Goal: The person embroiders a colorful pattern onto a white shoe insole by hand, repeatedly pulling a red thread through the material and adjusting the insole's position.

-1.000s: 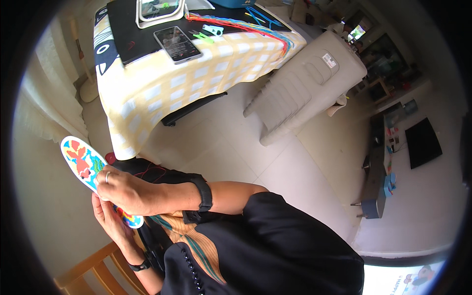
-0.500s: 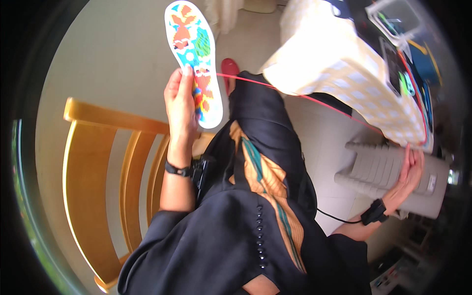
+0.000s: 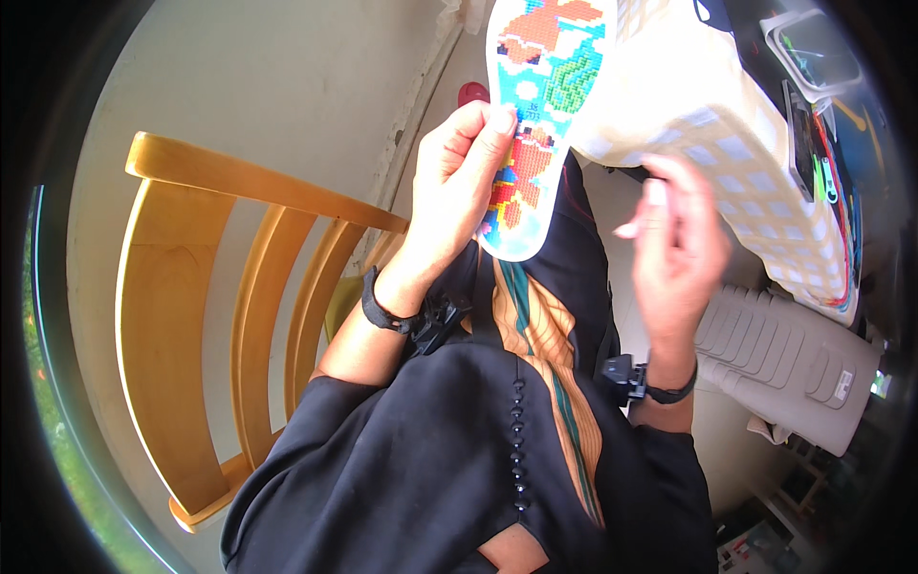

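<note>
— While the left hand (image 3: 459, 182) is raised, what does it keep?

— It is closed on a shoe insole (image 3: 535, 115) with colourful cross-stitch: the thumb presses on the stitched face and the other fingers go behind, at the narrow middle of the insole. I think it is held so to turn the picture side toward the eyes. The insole stands nearly upright, just above the lap.

— And the right hand (image 3: 674, 244)?

— It is blurred, near the insole on its right side, fingers loosely apart; I cannot tell if it pinches something. Both wrists carry a black band.

— What is around the hands?

— Beyond the right hand, a worktop under a yellow checked cloth (image 3: 708, 115); left of the left hand, a wooden chair (image 3: 201, 316).
</note>
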Tool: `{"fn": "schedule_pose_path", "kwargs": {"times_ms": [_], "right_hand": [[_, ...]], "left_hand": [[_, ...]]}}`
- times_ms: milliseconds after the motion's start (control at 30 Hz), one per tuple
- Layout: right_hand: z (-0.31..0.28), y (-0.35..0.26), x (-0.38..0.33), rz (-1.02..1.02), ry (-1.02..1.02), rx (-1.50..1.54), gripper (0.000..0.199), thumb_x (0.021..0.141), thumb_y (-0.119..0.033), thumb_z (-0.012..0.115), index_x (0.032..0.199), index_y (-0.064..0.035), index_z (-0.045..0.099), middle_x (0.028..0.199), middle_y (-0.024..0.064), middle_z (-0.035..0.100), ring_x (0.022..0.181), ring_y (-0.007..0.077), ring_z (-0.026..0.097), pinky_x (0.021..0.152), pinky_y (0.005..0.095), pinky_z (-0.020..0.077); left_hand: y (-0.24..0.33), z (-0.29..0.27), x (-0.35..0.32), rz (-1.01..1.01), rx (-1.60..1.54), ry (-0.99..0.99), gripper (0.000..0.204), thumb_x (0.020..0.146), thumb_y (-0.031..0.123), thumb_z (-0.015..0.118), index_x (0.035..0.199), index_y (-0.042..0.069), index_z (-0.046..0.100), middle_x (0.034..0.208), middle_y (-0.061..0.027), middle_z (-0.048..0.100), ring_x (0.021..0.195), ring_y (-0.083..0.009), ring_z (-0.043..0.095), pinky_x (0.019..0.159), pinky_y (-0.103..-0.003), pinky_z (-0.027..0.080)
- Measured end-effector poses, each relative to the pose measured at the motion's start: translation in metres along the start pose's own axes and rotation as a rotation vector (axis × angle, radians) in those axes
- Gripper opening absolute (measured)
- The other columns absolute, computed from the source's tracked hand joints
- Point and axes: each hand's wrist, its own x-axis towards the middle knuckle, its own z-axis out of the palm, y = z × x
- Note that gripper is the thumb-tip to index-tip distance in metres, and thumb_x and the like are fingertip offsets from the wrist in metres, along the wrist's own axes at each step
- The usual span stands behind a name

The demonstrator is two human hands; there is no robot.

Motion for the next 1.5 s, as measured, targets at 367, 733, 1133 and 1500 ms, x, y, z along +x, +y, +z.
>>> {"fn": "schedule_pose_path", "kwargs": {"times_ms": [367, 733, 1133, 1500], "right_hand": [[0.028, -0.015, 0.003, -0.178, -0.091, 0.031, 0.021, 0.079, 0.009, 0.056, 0.099, 0.0070, 0.061, 0.079, 0.0112, 0.065, 0.065, 0.0078, 0.058, 0.056, 0.0202, 0.0458], [0.031, -0.010, 0.005, -0.173, -0.041, 0.019, 0.022, 0.072, 0.008, 0.058, 0.094, 0.0038, 0.061, 0.069, 0.0122, 0.061, 0.058, 0.0204, 0.060, 0.054, 0.0275, 0.0475], [0.043, 0.000, 0.006, 0.165, -0.100, 0.290, 0.012, 0.082, 0.002, 0.055, 0.093, 0.0004, 0.051, 0.060, 0.0084, 0.056, 0.051, 0.0119, 0.055, 0.048, 0.0254, 0.0434], [0.015, 0.033, 0.012, 0.557, -0.298, 0.931, 0.020, 0.085, 0.003, 0.053, 0.105, 0.0008, 0.054, 0.092, 0.0073, 0.058, 0.075, 0.0137, 0.054, 0.058, 0.0269, 0.0411]], "left_hand": [[0.004, 0.008, -0.008, 0.067, 0.045, -0.036, 0.020, 0.092, 0.018, 0.054, 0.083, 0.001, 0.057, 0.073, 0.0049, 0.055, 0.067, 0.0008, 0.045, 0.058, -0.016, 0.038], [0.004, 0.008, -0.008, 0.132, 0.177, -0.037, 0.020, 0.091, 0.018, 0.056, 0.080, 0.001, 0.057, 0.067, 0.0045, 0.052, 0.061, -0.0006, 0.043, 0.052, -0.017, 0.036], [-0.001, 0.007, -0.003, 0.719, 0.933, -0.128, 0.007, 0.078, 0.003, 0.065, 0.082, 0.000, 0.060, 0.066, -0.0086, 0.054, 0.056, -0.0207, 0.054, 0.050, -0.028, 0.042], [0.008, 0.000, 0.001, 0.335, 0.439, -0.297, 0.012, 0.087, 0.009, 0.055, 0.085, -0.003, 0.058, 0.068, -0.0065, 0.051, 0.059, -0.0143, 0.051, 0.054, -0.025, 0.041]]}}
